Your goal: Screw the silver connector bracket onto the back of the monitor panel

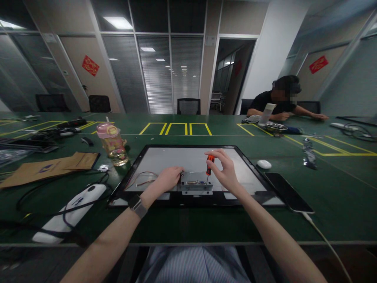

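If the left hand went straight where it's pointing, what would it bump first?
Probably the metal box, right by the left hand; whether they're touching now is hard to tell.

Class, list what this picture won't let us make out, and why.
Head view:
Screwdriver: tip too small to tell what it touches.
Left hand: some fingers hidden behind its own back.
White cable: far end cut off by the bottom edge.
Paper bag: print too blurred to read.
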Demonstrator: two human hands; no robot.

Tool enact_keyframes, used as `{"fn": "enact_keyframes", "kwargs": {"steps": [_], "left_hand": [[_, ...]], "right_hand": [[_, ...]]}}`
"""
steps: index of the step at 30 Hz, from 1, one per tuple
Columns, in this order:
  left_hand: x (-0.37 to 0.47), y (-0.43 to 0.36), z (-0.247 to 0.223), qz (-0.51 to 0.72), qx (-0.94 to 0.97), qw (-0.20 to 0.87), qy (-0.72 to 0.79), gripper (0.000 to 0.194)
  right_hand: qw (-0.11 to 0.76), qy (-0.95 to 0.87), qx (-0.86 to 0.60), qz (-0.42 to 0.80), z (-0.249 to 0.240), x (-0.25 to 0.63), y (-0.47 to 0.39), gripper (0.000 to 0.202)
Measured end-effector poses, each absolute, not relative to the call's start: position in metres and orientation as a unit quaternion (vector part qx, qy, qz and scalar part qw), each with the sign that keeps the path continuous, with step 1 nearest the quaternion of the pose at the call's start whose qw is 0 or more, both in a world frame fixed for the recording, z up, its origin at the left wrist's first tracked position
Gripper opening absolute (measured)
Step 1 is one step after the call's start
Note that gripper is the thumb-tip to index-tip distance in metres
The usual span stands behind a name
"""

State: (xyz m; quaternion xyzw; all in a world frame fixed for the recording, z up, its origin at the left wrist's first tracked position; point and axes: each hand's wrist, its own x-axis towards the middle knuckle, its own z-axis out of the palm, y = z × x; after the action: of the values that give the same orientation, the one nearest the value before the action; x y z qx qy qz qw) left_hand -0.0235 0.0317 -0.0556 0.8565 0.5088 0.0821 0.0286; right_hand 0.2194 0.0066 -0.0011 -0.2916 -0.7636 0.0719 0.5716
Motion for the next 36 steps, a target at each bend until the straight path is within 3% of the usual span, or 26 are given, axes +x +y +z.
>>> {"fn": "enact_keyframes", "kwargs": {"steps": [4, 13, 18, 23, 28, 31, 36], "left_hand": [[-0.023, 0.032, -0.056, 0.082, 0.857, 0.028, 0.509, 0.033], [-0.023, 0.031, -0.054, 0.083, 0.856, 0.031, 0.509, 0.033], [-0.022, 0.031, -0.053, 0.079, 0.855, 0.028, 0.512, 0.033], [-0.022, 0.031, -0.055, 0.082, 0.856, 0.025, 0.510, 0.033], [-0.023, 0.034, -0.058, 0.080, 0.854, 0.024, 0.514, 0.032], [-0.023, 0.034, -0.058, 0.080, 0.855, 0.025, 0.511, 0.032], [-0.023, 0.033, -0.058, 0.079, 0.857, 0.026, 0.509, 0.031]], "right_hand": [[0.565, -0.773, -0.266, 0.108, -0.003, 0.221, 0.006, 0.027], [0.567, -0.771, -0.287, 0.047, 0.001, 0.217, 0.005, 0.018], [0.540, -0.789, -0.278, 0.092, -0.005, 0.220, 0.006, 0.031], [0.596, -0.740, -0.304, 0.067, -0.012, 0.218, 0.008, 0.027], [0.663, -0.649, -0.317, 0.196, -0.024, 0.208, 0.010, 0.029], [0.660, -0.618, -0.324, 0.279, -0.031, 0.200, 0.010, 0.030], [0.642, -0.616, -0.333, 0.312, -0.037, 0.193, 0.009, 0.029]]}}
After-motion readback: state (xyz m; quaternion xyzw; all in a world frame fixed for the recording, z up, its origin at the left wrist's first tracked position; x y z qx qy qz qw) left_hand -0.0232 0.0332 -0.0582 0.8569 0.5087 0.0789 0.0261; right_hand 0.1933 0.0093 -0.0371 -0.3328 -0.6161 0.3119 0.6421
